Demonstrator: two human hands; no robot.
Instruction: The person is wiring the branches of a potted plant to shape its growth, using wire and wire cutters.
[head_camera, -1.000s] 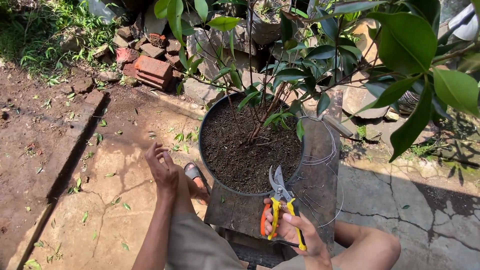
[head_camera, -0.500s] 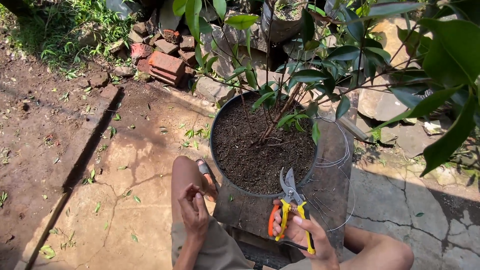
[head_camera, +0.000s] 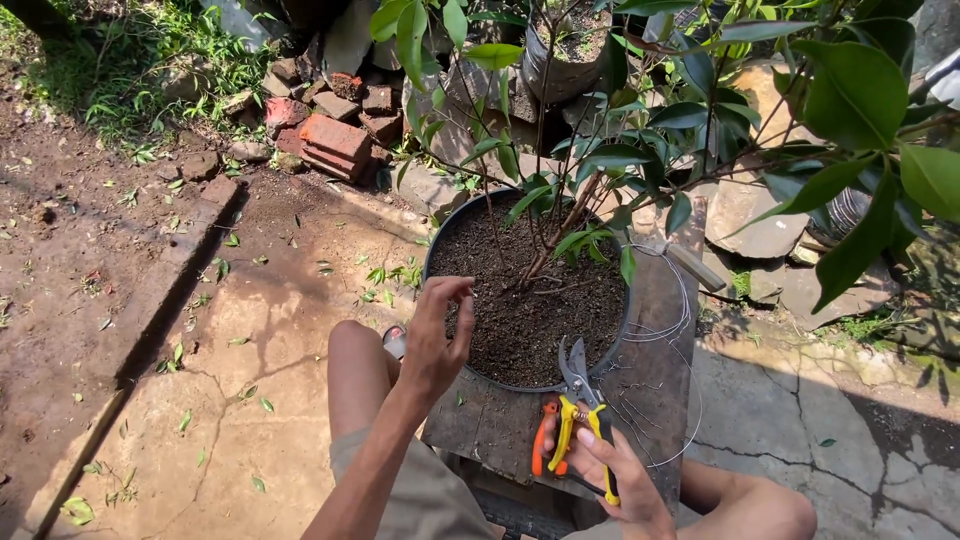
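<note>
Right now the left hand (head_camera: 437, 335) is raised over the near rim of the black pot (head_camera: 440, 250), its fingers (head_camera: 455, 292) curled loosely together with thumb and fingertips close, pinching nothing that can be made out. The right hand (head_camera: 620, 480) grips the yellow-handled pruning shears (head_camera: 582, 415), fingers wrapped round the handles, blades pointing up toward the pot's soil and apparently closed. An orange-handled tool (head_camera: 541, 440) lies just beside them on the wooden table (head_camera: 650, 380), and loops of thin wire (head_camera: 672, 300) sit on the table at the pot's right side.

As a judgement, the risks are these: the shears' tip is close to the left wrist's path, so a quick reach across could nick skin; the wire loops near the table edge could snag a sleeve or the shears and drag off; and a careless cut near the small tree's trunk (head_camera: 555, 235) could take a wanted branch.

Compared with half a second ago, the left hand has lifted from beside the knee (head_camera: 350, 345) up to the pot's rim, while the right hand and shears have hardly shifted.
</note>
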